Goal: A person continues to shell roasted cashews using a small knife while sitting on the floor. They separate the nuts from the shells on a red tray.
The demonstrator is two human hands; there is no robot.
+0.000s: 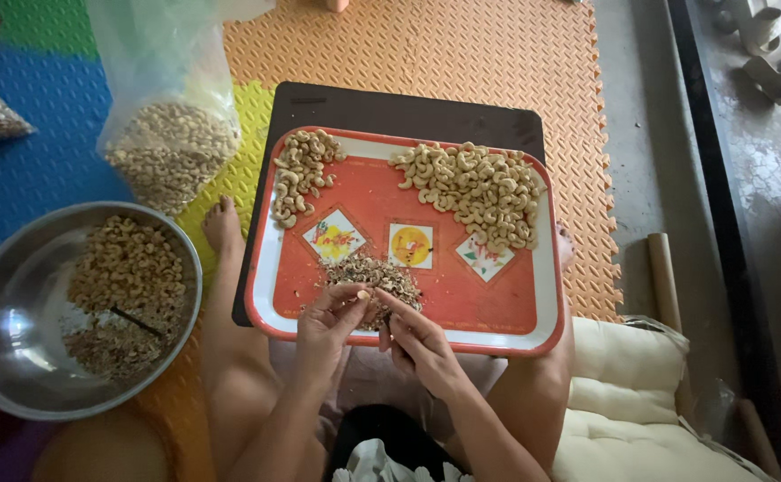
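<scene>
Both hands, left hand and right hand, pinch a nut over husks; bowl beside.

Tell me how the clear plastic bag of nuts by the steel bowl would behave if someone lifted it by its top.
The plastic bag looks thin and floppy, so its top would probably stretch and bunch. The nuts fill only its bottom, so it would likely sag and swing, and feel fairly heavy.

Single head view, looking steeply down, close over lap, red tray centred.
</scene>
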